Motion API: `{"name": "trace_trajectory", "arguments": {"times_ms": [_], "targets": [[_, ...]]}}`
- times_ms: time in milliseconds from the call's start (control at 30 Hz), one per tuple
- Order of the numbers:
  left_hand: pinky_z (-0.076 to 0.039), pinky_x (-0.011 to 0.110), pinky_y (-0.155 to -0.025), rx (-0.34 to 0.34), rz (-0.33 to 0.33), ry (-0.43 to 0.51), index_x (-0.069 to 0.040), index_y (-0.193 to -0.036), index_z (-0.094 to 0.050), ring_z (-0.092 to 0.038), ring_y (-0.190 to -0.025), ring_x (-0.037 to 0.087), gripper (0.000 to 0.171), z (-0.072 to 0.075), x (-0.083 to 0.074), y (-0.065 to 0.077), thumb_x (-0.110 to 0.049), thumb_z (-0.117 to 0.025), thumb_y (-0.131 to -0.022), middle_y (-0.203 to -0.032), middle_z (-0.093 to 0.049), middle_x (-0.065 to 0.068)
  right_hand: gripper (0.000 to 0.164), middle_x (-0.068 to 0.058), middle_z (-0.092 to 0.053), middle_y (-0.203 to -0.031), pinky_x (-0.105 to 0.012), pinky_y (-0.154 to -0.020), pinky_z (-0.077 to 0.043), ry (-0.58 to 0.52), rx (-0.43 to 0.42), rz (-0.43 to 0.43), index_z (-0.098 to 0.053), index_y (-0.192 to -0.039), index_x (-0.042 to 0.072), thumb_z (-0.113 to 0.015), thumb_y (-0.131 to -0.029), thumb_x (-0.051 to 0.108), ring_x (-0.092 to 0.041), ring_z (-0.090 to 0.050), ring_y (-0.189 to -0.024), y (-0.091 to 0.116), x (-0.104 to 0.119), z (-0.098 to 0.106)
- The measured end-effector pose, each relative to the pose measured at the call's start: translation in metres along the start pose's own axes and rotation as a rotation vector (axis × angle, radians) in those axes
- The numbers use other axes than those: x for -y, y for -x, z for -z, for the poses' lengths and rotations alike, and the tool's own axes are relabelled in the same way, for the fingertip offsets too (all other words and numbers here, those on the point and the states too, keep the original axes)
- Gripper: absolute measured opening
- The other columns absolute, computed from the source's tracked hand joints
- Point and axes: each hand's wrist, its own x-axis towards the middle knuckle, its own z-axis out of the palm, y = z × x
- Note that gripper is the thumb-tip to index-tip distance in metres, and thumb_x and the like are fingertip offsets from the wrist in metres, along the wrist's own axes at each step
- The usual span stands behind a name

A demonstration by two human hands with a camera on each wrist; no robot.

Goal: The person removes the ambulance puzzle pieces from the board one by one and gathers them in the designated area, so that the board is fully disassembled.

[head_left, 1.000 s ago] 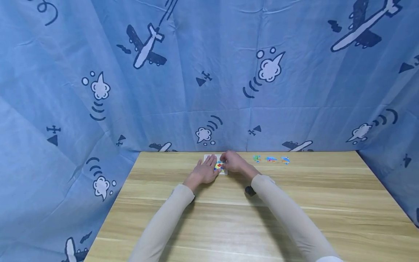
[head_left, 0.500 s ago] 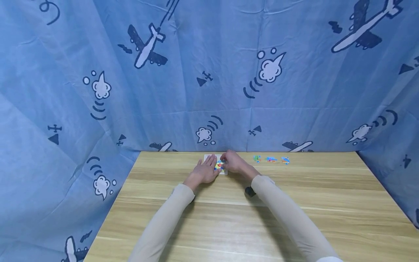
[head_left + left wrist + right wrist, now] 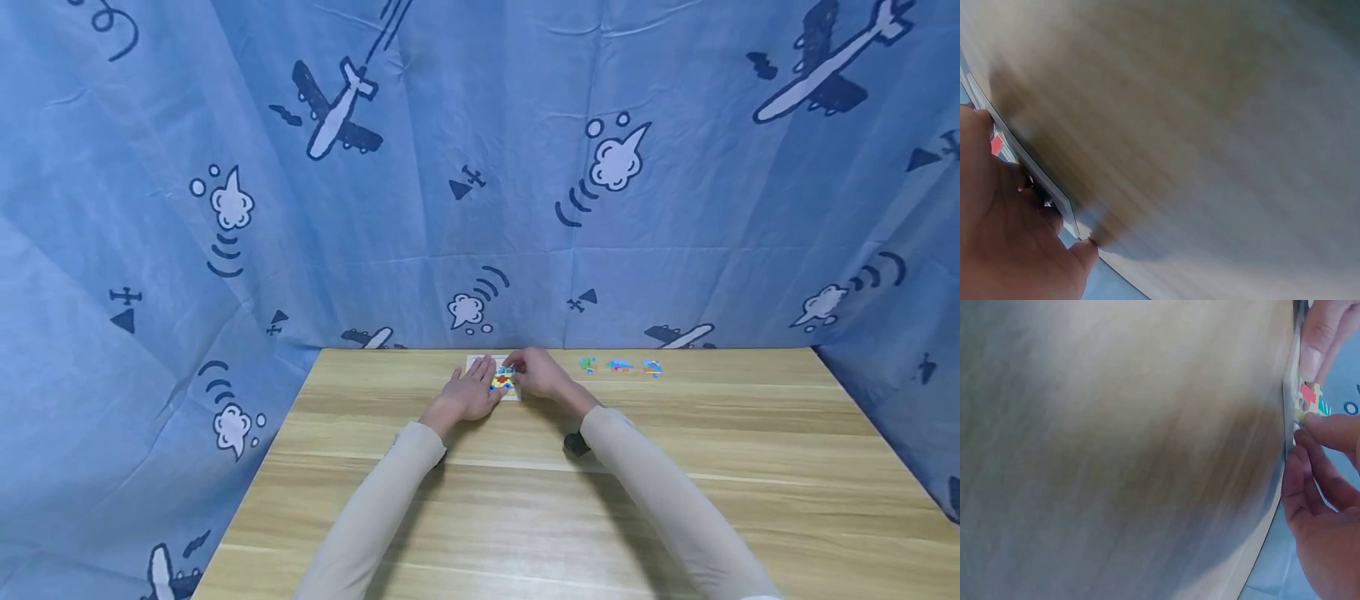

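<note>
A small white-rimmed puzzle board [image 3: 515, 396] lies near the far edge of the table, with colourful yellow, red and blue puzzle pieces [image 3: 502, 380] in its middle. My left hand [image 3: 468, 394] rests over the board's left part, fingers extended; in the left wrist view, fingertips line the board's thin edge [image 3: 1041, 180]. From the right, my right hand [image 3: 542, 373] reaches onto the board with bent fingers. Its thumb and index finger pinch a yellowish puzzle piece [image 3: 1299, 415] at the board's edge, mostly hidden by the fingers. The left thumb [image 3: 1314, 362] is close by.
Three loose puzzle pieces lie in a row to the right: a green one [image 3: 588, 364], a blue-red one [image 3: 621, 366] and a blue-orange one [image 3: 652, 367]. Right behind the wooden table [image 3: 480, 517] hangs a blue curtain [image 3: 517, 208] with airplane prints.
The right hand and forearm have shifted very slightly, the fingers still at the board's right side. My left hand stays in place. The head view has moved a little.
</note>
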Motion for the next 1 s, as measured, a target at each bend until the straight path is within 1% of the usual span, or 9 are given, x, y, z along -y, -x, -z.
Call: {"name": "trace_trajectory", "arguments": {"times_ms": [100, 200, 333, 400, 500, 633, 767, 900, 1000], "targets": [[-0.016, 0.052, -0.136, 0.003, 0.005, 0.0, -0.008, -0.17, -0.014, -0.009, -0.168, 0.023, 0.071, 0.0, 0.001, -0.001, -0.05, -0.027, -0.114, -0.18, -0.007, 0.007, 0.024, -0.014, -0.077, -0.102, -0.042, -0.089, -0.06, -0.062, -0.042, -0.028, -0.078, -0.114, 0.002, -0.065, -0.093, -0.003, -0.023, -0.069, -0.093, 0.002, -0.001, 0.001], [-0.016, 0.052, -0.136, 0.002, 0.002, 0.008, -0.007, -0.17, -0.013, -0.009, -0.168, 0.023, 0.072, 0.001, 0.0, 0.001, -0.051, -0.025, -0.114, -0.18, -0.007, 0.008, 0.02, -0.015, -0.077, -0.104, -0.041, -0.089, -0.061, -0.156, -0.085, -0.087, -0.077, -0.112, 0.001, -0.067, -0.095, -0.001, -0.025, -0.07, -0.095, 0.007, -0.001, 0.004], [-0.016, 0.052, -0.136, -0.002, -0.002, 0.029, -0.006, -0.169, -0.013, -0.01, -0.168, 0.024, 0.072, 0.002, -0.002, 0.003, -0.05, -0.027, -0.114, -0.18, -0.008, 0.009, 0.017, -0.015, -0.076, -0.105, -0.036, -0.084, -0.062, -0.266, -0.126, -0.163, -0.075, -0.111, 0.001, -0.068, -0.095, 0.003, -0.024, -0.072, -0.094, 0.015, -0.003, 0.01], [-0.015, 0.051, -0.136, 0.004, 0.0, 0.025, -0.007, -0.17, -0.012, -0.009, -0.168, 0.024, 0.072, 0.006, -0.003, 0.007, -0.049, -0.027, -0.114, -0.18, -0.007, 0.008, 0.017, -0.014, -0.076, -0.104, -0.034, -0.082, -0.062, -0.302, -0.139, -0.182, -0.076, -0.111, 0.002, -0.069, -0.096, 0.004, -0.023, -0.072, -0.093, 0.019, -0.005, 0.014], [-0.015, 0.051, -0.137, 0.004, -0.002, 0.006, -0.007, -0.17, -0.01, -0.008, -0.168, 0.023, 0.073, 0.005, -0.003, 0.007, -0.051, -0.024, -0.114, -0.18, -0.006, 0.008, 0.018, -0.014, -0.078, -0.104, -0.031, -0.081, -0.063, -0.355, -0.163, -0.198, -0.077, -0.113, 0.004, -0.07, -0.098, 0.006, -0.02, -0.073, -0.091, 0.028, -0.009, 0.023], [-0.016, 0.051, -0.136, -0.001, -0.014, 0.005, -0.007, -0.17, -0.01, -0.009, -0.168, 0.023, 0.073, 0.003, -0.003, 0.008, -0.052, -0.024, -0.114, -0.18, -0.006, 0.008, 0.021, -0.019, -0.079, -0.106, -0.03, -0.079, -0.064, -0.424, -0.194, -0.198, -0.077, -0.118, 0.001, -0.069, -0.099, 0.004, -0.021, -0.074, -0.09, 0.04, -0.017, 0.036], [-0.017, 0.051, -0.136, -0.004, -0.026, -0.004, -0.007, -0.17, -0.01, -0.009, -0.168, 0.024, 0.073, 0.002, -0.002, 0.007, -0.052, -0.024, -0.114, -0.18, -0.006, 0.008, 0.025, -0.026, -0.077, -0.109, -0.038, -0.082, -0.066, -0.471, -0.219, -0.189, -0.074, -0.122, -0.005, -0.068, -0.1, 0.003, -0.027, -0.075, -0.093, 0.051, -0.026, 0.048], [-0.017, 0.051, -0.136, -0.011, -0.027, -0.013, -0.007, -0.17, -0.011, -0.009, -0.168, 0.024, 0.073, 0.002, -0.002, 0.007, -0.052, -0.024, -0.114, -0.18, -0.006, 0.008, 0.026, -0.028, -0.076, -0.115, -0.047, -0.088, -0.066, -0.493, -0.248, -0.198, -0.074, -0.124, -0.005, -0.069, -0.1, 0.004, -0.026, -0.076, -0.094, 0.063, -0.036, 0.059], [-0.017, 0.052, -0.136, -0.011, -0.027, -0.004, -0.007, -0.17, -0.01, -0.009, -0.168, 0.024, 0.073, 0.001, -0.001, 0.007, -0.052, -0.024, -0.114, -0.18, -0.006, 0.009, 0.027, -0.028, -0.075, -0.117, -0.048, -0.089, -0.065, -0.487, -0.265, -0.211, -0.073, -0.125, -0.005, -0.07, -0.1, 0.005, -0.023, -0.076, -0.093, 0.073, -0.044, 0.066]]}}
